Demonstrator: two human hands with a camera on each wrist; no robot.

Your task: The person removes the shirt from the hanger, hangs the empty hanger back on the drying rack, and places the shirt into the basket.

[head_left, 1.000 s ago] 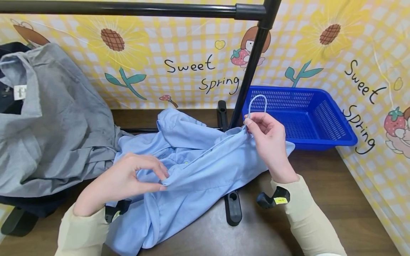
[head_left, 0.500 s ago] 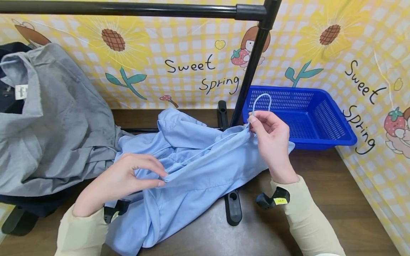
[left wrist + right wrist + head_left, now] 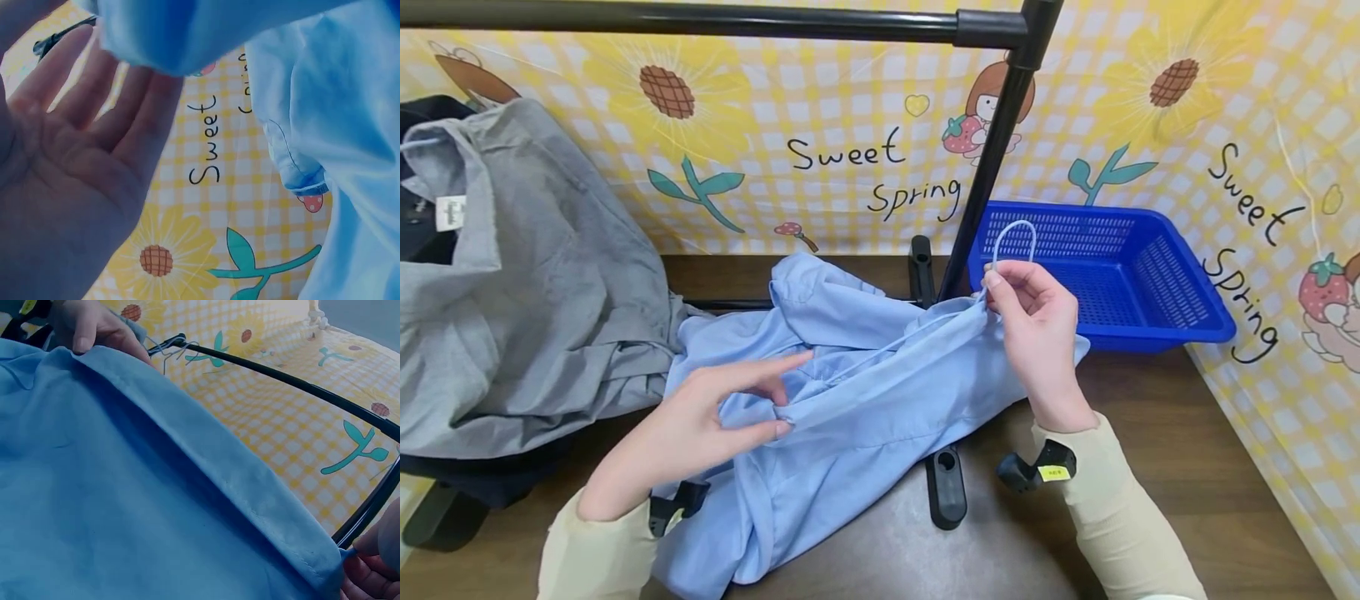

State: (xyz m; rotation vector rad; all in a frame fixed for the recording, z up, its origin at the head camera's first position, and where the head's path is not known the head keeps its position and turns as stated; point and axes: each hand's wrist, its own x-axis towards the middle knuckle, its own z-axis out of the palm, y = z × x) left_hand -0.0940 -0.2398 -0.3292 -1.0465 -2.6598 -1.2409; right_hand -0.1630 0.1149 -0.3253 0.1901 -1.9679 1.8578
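Observation:
A light blue shirt (image 3: 887,408) stretches between both hands, over the lower part of a clothes rack. My left hand (image 3: 692,425) pinches its front edge between thumb and a finger, while the index finger points out along the cloth. In the left wrist view, fingers of the left hand (image 3: 81,162) pass behind the fabric. Up at the collar end, my right hand (image 3: 1037,317) pinches the shirt's edge. A pale hanger hook (image 3: 1017,223) rises just above that hand; the rest of the hanger is hidden. The right wrist view shows the front edge held taut.
A grey shirt (image 3: 550,275) hangs at the left over darker clothing. Across the top runs the rack's black rail (image 3: 700,18), with its upright post (image 3: 992,158) descending behind the shirt. A blue basket (image 3: 1150,317) stands at right by the patterned wall covering.
My left index finger has lifted off the cloth and straightened forward. The right hand and hook shifted slightly right, then stayed put.

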